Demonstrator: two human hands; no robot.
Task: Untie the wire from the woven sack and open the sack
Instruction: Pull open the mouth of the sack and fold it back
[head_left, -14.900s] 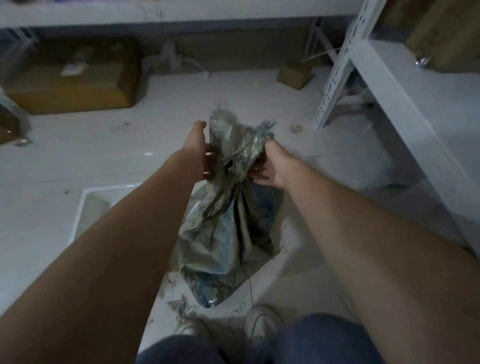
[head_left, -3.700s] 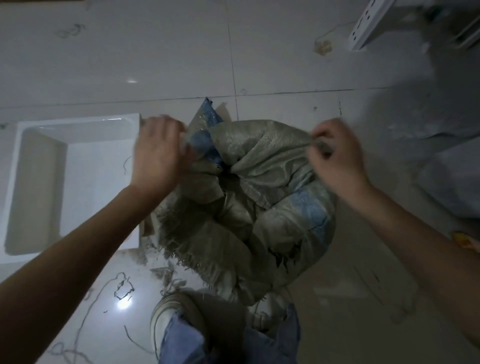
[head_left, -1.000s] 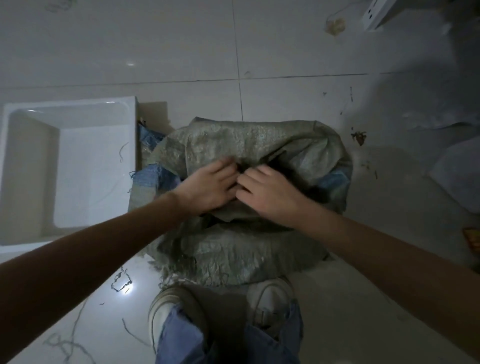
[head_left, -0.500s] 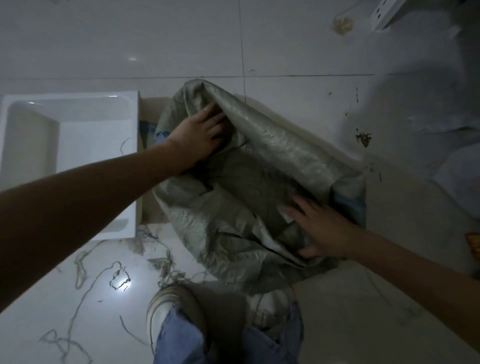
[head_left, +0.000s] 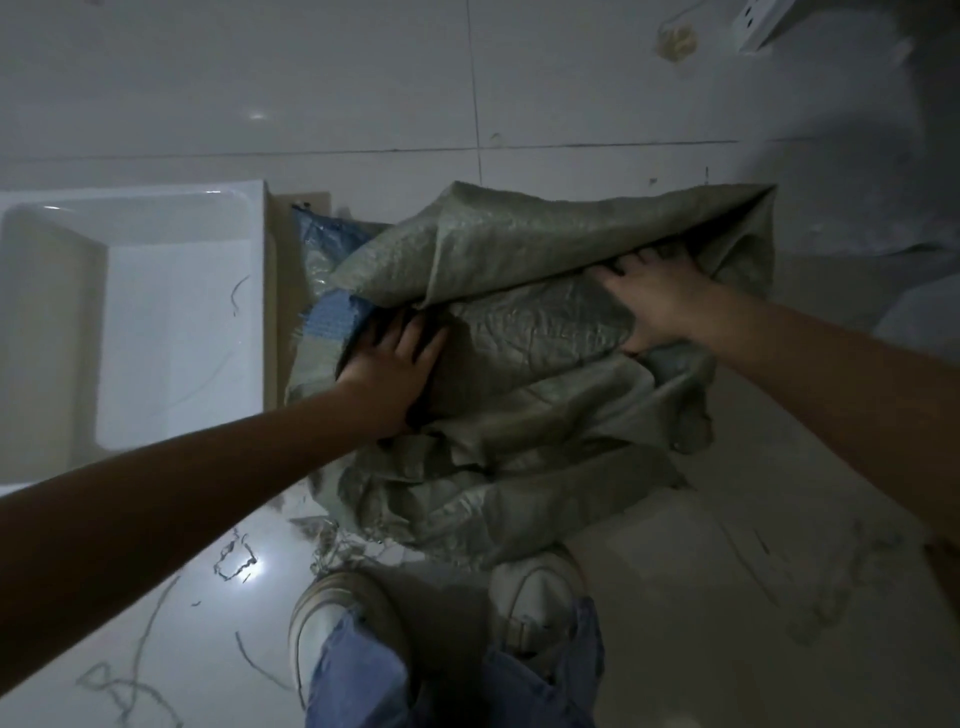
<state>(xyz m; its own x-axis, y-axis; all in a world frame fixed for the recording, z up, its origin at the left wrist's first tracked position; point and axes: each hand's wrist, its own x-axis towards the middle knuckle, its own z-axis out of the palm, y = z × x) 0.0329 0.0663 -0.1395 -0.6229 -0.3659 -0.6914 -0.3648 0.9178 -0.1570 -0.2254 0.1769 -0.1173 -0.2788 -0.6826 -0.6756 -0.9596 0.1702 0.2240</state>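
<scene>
The grey-green woven sack (head_left: 519, 415) lies crumpled on the tiled floor just beyond my shoes, with blue patches at its left side. Its mouth gapes as a wide dark slit under an upper flap (head_left: 545, 234). My left hand (head_left: 395, 364) rests at the left end of the slit, fingers spread and tips hidden in the opening. At the right end my right hand (head_left: 654, 301) presses on the lower layer, its spread fingers reaching under the flap. I see no wire on the sack. Loose bent wire (head_left: 234, 564) lies on the floor at lower left.
A white plastic tray (head_left: 156, 208) sits left of the sack, touching it. My two pale shoes (head_left: 332, 608) (head_left: 535, 582) stand at the sack's near edge. A white shelf leg (head_left: 758, 21) and a scrap of debris (head_left: 675, 39) are at top right.
Both hands slid apart along the sack's mouth, the left hand down and left, the right hand up and right. The opening is stretched wider and flatter than half a second ago.
</scene>
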